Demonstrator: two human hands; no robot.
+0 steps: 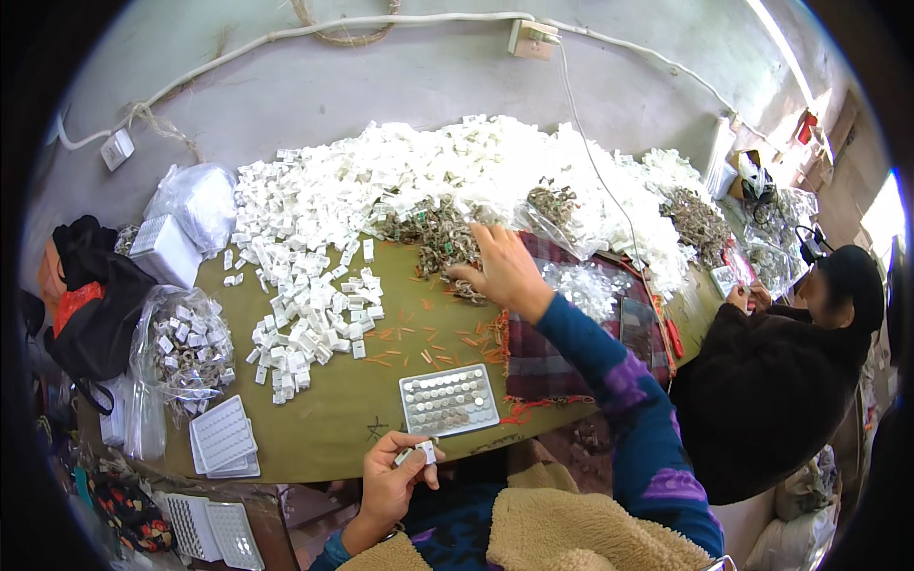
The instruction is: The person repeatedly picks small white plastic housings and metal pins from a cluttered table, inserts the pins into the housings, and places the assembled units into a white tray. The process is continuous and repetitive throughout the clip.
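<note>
My left hand point(393, 473) is at the near table edge, fingers closed on a small white plastic piece point(422, 451). Just beyond it lies a grey tray point(447, 400) with rows of small round metal parts. My right hand point(500, 268) reaches forward across the table and rests, fingers spread, on a heap of small metal parts point(440, 238). Whether it grips any of them I cannot tell. A large pile of white plastic pieces point(314, 276) spreads to the left and behind. Thin orange slivers point(428, 343) lie scattered on the olive table top point(324, 419).
A checked cloth point(543, 352) lies at my right. White empty trays point(224, 438) sit at the near left beside a clear bag of parts point(186, 347). A dark bag point(90, 295) stands far left. Another person in dark clothing point(771, 381) works at the right.
</note>
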